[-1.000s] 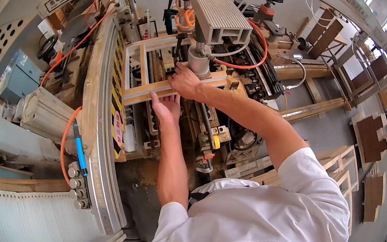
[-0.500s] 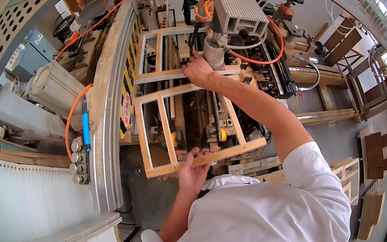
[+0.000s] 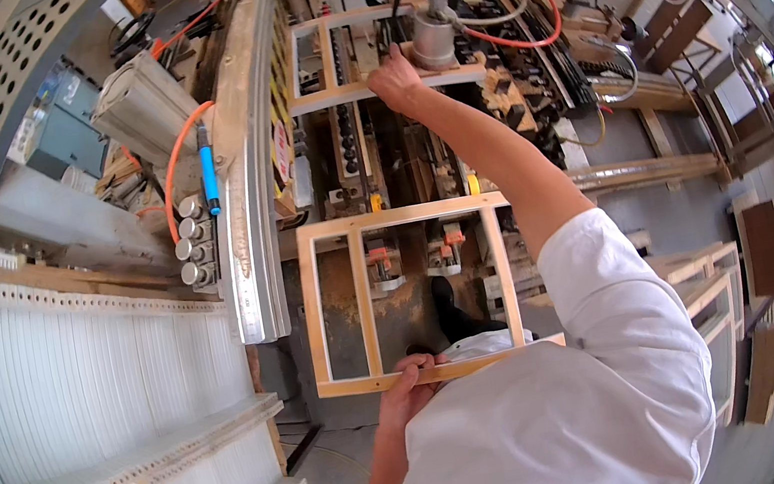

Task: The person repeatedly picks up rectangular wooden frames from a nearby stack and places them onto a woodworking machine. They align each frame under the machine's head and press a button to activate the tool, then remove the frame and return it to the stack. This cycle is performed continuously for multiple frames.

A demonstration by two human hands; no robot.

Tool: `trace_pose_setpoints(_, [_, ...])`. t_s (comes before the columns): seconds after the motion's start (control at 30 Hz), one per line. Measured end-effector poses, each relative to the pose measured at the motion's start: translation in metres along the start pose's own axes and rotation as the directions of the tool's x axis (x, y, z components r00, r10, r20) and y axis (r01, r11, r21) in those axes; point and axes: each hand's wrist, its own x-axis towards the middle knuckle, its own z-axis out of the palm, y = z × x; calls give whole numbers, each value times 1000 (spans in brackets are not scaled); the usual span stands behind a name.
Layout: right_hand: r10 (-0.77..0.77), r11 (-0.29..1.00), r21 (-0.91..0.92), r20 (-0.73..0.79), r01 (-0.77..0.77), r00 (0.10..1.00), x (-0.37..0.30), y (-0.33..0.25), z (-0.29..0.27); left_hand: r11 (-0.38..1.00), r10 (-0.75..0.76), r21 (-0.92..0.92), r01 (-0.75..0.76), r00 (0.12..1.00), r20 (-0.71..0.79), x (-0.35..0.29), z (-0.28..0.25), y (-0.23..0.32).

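Observation:
My left hand [image 3: 406,387] is closed around the near rail of a light wooden frame [image 3: 366,306] with inner crossbars, held flat in front of my body. Farther off, a second wooden frame [image 3: 331,100] lies in the machine. My right hand [image 3: 396,83], arm stretched out, is closed at that frame's near rail; its fingertips are partly hidden. Just right of this hand a metal cylinder [image 3: 432,40] stands over the far frame. Orange clamp parts [image 3: 452,235] show through the opening of the near frame.
A long metal-edged beam [image 3: 246,214] runs along the left, with a blue air fitting [image 3: 210,179] and round knobs [image 3: 195,242]. White slatted panels [image 3: 92,360] stand at the left. Wooden frames [image 3: 712,312] are stacked at my right. Red hose [image 3: 518,47] loops beside the cylinder.
The near frame has come toward my body with my left hand, leaving a wide gap to the far frame. My right hand stays at the far frame's rail.

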Motion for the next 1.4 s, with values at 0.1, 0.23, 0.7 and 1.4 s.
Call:
trace_pose_setpoints(0.1, [39, 999, 23, -109, -37, 993, 0, -6, 4, 997, 76, -14, -77, 995, -60, -22, -5, -2])
trace_pose_setpoints(0.23, [73, 996, 58, -172, -64, 982, -12, -6, -2, 983, 133, -100, -154, 973, -191, -36, -46, -1])
trace_pose_setpoints(0.7, [-97, 986, 128, -62, 104, 993, 19, 3, 5, 933, 287, -61, -355, 834, -472, 23, -94, -7])
trace_pose_setpoints(1.4, [-86, 996, 0, -196, 88, 977, 8, 4, -1, 934, 299, 41, -355, 712, -635, 33, -59, -29])
